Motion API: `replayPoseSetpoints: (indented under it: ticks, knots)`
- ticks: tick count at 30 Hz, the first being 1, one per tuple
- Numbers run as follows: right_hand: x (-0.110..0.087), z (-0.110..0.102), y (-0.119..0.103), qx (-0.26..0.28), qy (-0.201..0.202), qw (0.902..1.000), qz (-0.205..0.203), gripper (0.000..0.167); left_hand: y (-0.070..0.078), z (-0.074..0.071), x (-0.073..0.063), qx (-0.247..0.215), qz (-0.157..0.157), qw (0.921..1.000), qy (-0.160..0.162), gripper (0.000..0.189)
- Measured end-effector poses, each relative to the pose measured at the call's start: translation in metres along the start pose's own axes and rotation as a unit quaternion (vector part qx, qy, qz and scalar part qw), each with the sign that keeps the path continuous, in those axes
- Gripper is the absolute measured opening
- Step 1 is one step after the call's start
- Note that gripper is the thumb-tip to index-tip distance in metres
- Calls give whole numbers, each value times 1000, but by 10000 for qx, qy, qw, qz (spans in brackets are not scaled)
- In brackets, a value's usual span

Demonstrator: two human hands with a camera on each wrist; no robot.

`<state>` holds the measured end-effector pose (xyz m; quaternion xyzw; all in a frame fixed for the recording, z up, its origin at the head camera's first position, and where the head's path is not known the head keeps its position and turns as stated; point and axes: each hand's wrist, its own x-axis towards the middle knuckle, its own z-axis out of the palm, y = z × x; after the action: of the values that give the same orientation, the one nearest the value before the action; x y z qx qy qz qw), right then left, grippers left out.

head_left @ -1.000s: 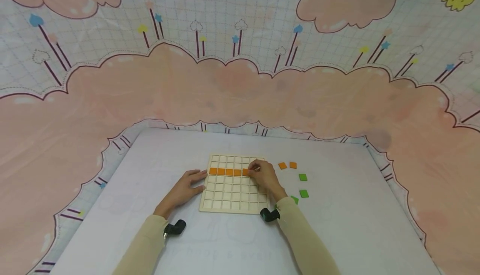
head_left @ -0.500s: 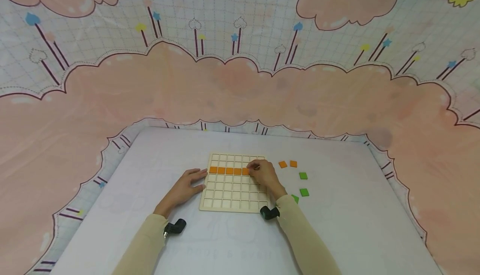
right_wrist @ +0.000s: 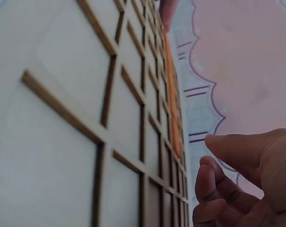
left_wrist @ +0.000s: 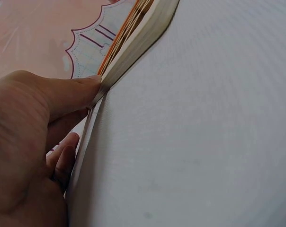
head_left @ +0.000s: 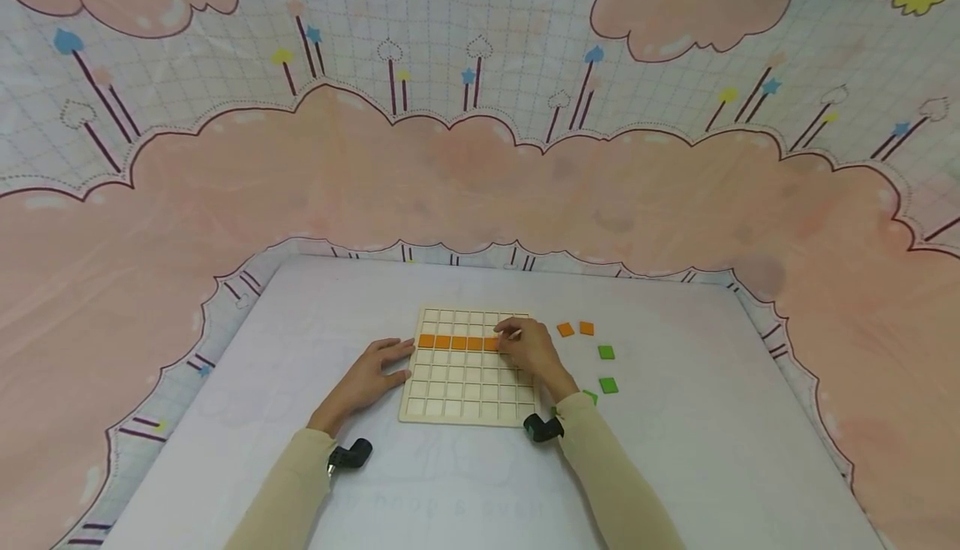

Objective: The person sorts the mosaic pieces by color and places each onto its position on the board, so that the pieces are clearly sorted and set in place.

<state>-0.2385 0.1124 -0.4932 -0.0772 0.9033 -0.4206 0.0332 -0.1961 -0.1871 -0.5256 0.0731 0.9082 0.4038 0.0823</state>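
Note:
A pale wooden grid board (head_left: 450, 392) lies on the white table, with a row of orange square tiles (head_left: 459, 343) set across its upper part. At the board's left edge rests my left hand (head_left: 367, 373). Its thumb touches the board's side in the left wrist view, the other fingers lying along the edge (left_wrist: 129, 56). Over the right end of the orange row is my right hand (head_left: 531, 350), which hides some cells there. In the right wrist view this hand (right_wrist: 247, 184) shows its thumb and loosely bent fingers apart, nothing between them.
Right of the board lie two loose orange tiles, one nearer (head_left: 566, 330) and one farther (head_left: 587, 328). Green tiles (head_left: 607, 352) are scattered below them, some partly hidden by the right sleeve (head_left: 600, 458). A patterned cloth (head_left: 465, 175) hangs behind the table.
My right thumb and fingers have parted slightly by the last orange tile, and the right wrist has shifted a little to the right. The left hand stays at the board's edge.

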Motion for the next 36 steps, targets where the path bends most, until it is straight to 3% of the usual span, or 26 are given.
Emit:
replayPoseSetpoints:
  ticks: [20, 36]
  knots:
    - [-16, -46, -12, 114, 468, 9963, -716, 23, 0, 0, -2, 23, -23, 10000, 8, 54]
    - [-22, -78, 4, -168, 812, 9951, -535, 24, 0, -2, -2, -5, 6, 10000, -48, 54]
